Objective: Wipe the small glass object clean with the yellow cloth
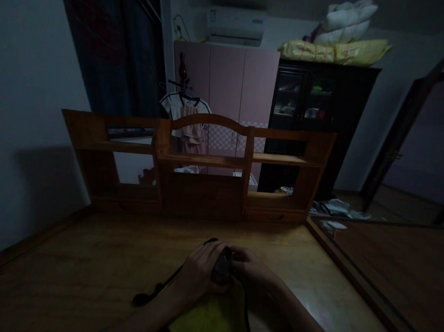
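In the head view, a yellow cloth piece with black edging (209, 321) lies on the wooden surface, close to me. My left hand (202, 266) reaches over its far end, with the fingers closed around a small dark, rounded thing (221, 268). The dim light hides what kind of thing that is. On the other side of it, my right hand (249, 268) is closed in a pinch at its edge, by the cloth's black border. Whatever sits between those fingertips is hidden. A black strap-like end (143, 299) sticks out left of my left forearm.
A wooden shelf unit (203, 161) stands across the far end of the wooden surface (99, 258). A raised wooden edge (345, 271) runs along the right side, and a white wall (29, 124) rises at left. Beyond are a pink wardrobe (227, 81) and a dark cabinet (321, 142).
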